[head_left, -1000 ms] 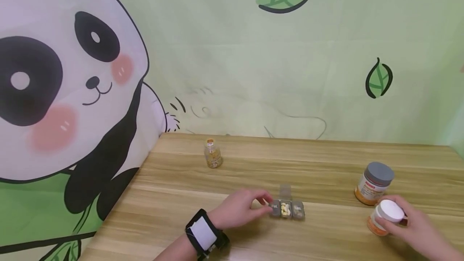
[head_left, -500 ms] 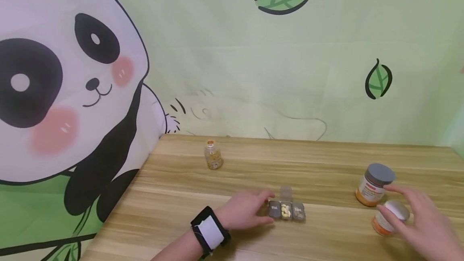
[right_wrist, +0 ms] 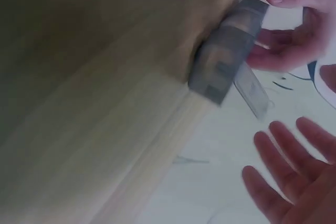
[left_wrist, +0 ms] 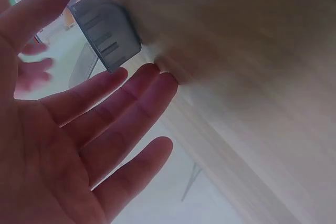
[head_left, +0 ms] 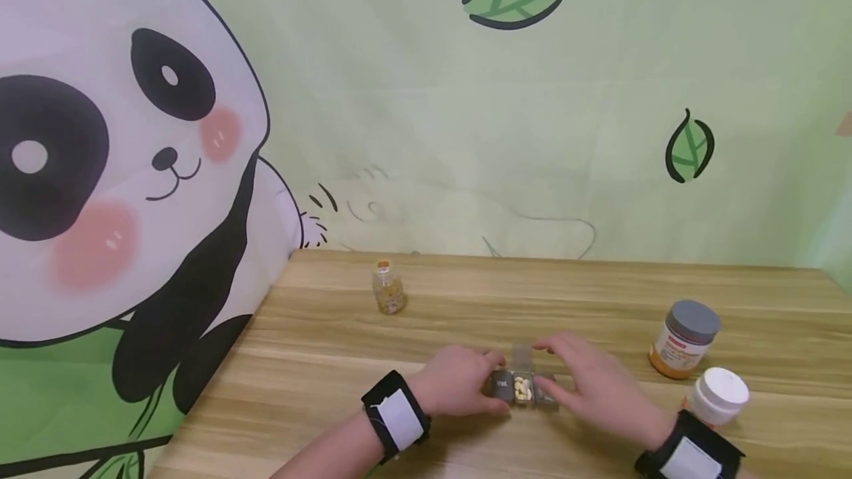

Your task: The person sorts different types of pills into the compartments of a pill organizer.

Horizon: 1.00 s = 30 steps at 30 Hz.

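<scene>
A small grey pill organizer (head_left: 503,385) lies on the table, its middle lid (head_left: 522,355) raised and pale tablets (head_left: 523,388) in that compartment. My left hand (head_left: 459,383) is at its left end, thumb in front and index finger behind, fingers nearly straight. In the left wrist view the thumb and index fingertips of the left hand (left_wrist: 79,124) meet or nearly meet the box's corners. Over the right end reaches my right hand (head_left: 599,386), thumb and fingers spread. In the right wrist view the right hand (right_wrist: 299,177) holds nothing, its visible fingers apart from the box.
To the right stand a grey-lidded jar (head_left: 684,338) and a white-capped bottle (head_left: 720,395), partly behind the right wrist strap (head_left: 692,453). A clear bottle with yellowish contents (head_left: 389,290) stands at the back left. The wooden table (head_left: 466,294) meets a panda-print cloth (head_left: 413,94).
My right hand has let go of the white-capped bottle and moved left to the pill organizer. My left hand first drew back slightly, opening its fingers, then came up around the organizer's left end.
</scene>
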Tool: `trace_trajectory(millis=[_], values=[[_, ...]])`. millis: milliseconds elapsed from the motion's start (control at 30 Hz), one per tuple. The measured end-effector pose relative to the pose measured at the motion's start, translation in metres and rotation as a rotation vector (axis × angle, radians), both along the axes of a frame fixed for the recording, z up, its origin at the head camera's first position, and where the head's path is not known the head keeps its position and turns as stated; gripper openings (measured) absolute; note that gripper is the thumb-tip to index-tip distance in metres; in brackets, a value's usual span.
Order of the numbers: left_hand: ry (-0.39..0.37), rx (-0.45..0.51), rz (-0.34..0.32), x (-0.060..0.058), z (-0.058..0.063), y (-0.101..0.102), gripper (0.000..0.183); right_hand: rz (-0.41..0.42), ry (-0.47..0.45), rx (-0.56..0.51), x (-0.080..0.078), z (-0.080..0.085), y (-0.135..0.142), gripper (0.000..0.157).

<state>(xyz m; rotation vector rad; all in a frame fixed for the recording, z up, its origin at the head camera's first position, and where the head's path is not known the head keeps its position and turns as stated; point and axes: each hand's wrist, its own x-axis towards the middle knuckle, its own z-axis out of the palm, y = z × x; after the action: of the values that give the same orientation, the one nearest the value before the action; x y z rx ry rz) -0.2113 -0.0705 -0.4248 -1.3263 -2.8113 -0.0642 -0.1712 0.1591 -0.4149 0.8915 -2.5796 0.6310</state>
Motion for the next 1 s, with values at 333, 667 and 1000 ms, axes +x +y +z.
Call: trace_trajectory(millis=[333, 667, 1000], values=[[0.062, -0.01, 0.001, 0.001, 0.0, 0.0, 0.045, -0.048, -0.241, 0.065, -0.027, -0.004, -0.027, 0.041], [0.092, -0.002, -0.004, 0.003, -0.002, -0.001, 0.041, -0.028, -0.19, 0.051, -0.032, -0.008, -0.026, 0.007], [0.084, -0.009, -0.002, 0.003, -0.003, 0.0, 0.041, 0.037, -0.122, 0.054, -0.023, -0.009, -0.021, 0.009]])
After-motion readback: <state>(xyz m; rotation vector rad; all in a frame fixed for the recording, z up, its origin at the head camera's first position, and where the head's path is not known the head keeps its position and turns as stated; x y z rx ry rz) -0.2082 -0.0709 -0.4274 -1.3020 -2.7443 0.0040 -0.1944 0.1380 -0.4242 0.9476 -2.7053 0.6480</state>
